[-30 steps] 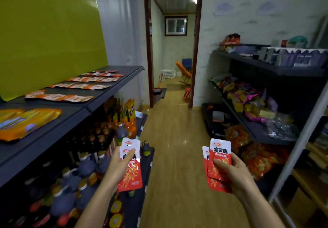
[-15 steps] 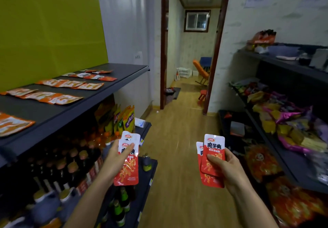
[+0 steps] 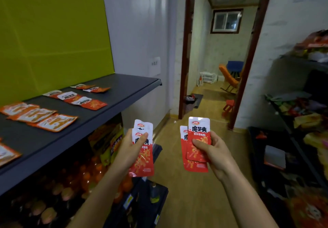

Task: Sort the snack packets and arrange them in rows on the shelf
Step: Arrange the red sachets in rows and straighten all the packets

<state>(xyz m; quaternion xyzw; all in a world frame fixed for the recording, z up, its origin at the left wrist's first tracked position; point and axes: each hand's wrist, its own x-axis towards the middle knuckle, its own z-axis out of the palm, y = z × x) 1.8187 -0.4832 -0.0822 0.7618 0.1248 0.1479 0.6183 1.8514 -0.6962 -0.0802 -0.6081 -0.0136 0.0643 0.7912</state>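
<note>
Now, at the far left a yellow-green panel (image 3: 53,32) rises behind the dark shelf (image 3: 113,101), and the shelf's top carries red-and-white snack packets lying flat in rows. A lone packet (image 3: 7,154) shows at the near left edge, cut off by the frame. Beyond it the near row (image 3: 40,117) holds overlapping packets, the middle row (image 3: 78,100) holds about three side by side, and the far row (image 3: 90,88) holds two. Under the shelf stand bottles (image 3: 51,208) with orange caps, blurred, and further along some yellow bagged goods (image 3: 113,139).

Just right of the shelf's edge, the left hand (image 3: 128,150) grips a left pair of packets (image 3: 144,158), upright and overlapped, thumb pressed across the front one and fingers curled behind. The two hands are apart, with wooden floor (image 3: 168,148) showing between them. The right hand (image 3: 215,152) clamps a right pair of packets (image 3: 199,133) the same way, thumb over the front packet, which sits higher and to the right of the one behind. Both pairs are held in the air over the aisle, near the shelf but not touching it.

Beyond the hands a doorway (image 3: 185,50) opens onto a far room with an orange chair (image 3: 229,78). At the right edge a dark rack (image 3: 284,119) carries heaps of mixed snack bags, too blurred to tell apart.
</note>
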